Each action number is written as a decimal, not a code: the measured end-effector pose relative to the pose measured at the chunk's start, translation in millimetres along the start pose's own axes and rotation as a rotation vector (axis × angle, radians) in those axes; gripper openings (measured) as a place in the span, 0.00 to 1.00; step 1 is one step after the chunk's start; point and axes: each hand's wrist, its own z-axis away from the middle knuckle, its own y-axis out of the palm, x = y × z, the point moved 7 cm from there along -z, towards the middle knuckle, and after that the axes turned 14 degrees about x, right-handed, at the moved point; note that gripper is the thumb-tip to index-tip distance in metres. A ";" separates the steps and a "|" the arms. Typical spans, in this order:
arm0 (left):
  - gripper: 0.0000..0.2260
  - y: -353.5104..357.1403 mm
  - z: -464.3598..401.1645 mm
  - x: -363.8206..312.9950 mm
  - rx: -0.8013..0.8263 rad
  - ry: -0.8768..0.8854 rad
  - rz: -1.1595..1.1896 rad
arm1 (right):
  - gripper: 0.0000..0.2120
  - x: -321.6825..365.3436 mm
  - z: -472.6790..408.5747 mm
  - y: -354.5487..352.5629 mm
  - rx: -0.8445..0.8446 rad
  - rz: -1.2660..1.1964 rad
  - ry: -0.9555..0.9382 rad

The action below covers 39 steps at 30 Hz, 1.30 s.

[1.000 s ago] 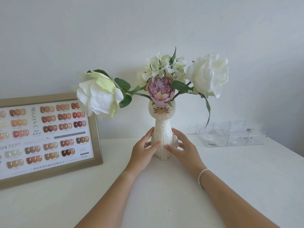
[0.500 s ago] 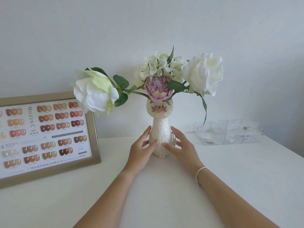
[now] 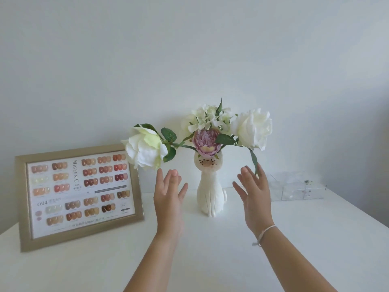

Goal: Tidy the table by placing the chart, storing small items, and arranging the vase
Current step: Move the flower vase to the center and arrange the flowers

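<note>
A white cat-shaped vase (image 3: pixel 210 192) stands upright on the white table (image 3: pixel 294 239) near the wall, holding white roses and a purple flower (image 3: pixel 204 141). My left hand (image 3: pixel 168 199) is raised to the vase's left, fingers spread, holding nothing. My right hand (image 3: pixel 252 197) is raised to its right, also spread and apart from the vase. A framed nail colour chart (image 3: pixel 80 194) leans upright against the wall at the left.
A clear plastic compartment box (image 3: pixel 296 187) sits at the back right against the wall, with small items inside. The table's right edge slopes away at the far right. Bare table surface lies in front of the vase.
Both hands have let go of the vase's base and lifted away to either side, fingers spread. The vase stays upright where it stood.
</note>
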 end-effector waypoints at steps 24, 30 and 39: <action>0.23 18.0 -15.1 -89.9 -0.274 0.074 -0.480 | 0.24 70.6 -24.1 33.8 -0.071 0.197 -0.061; 0.28 5.7 -34.1 -72.9 -0.305 -0.031 -0.342 | 0.21 68.9 -32.6 31.3 -0.063 0.279 -0.047; 0.26 22.0 -47.6 -80.6 -0.166 0.072 -0.315 | 0.08 76.8 -37.4 34.9 -0.017 0.477 -0.122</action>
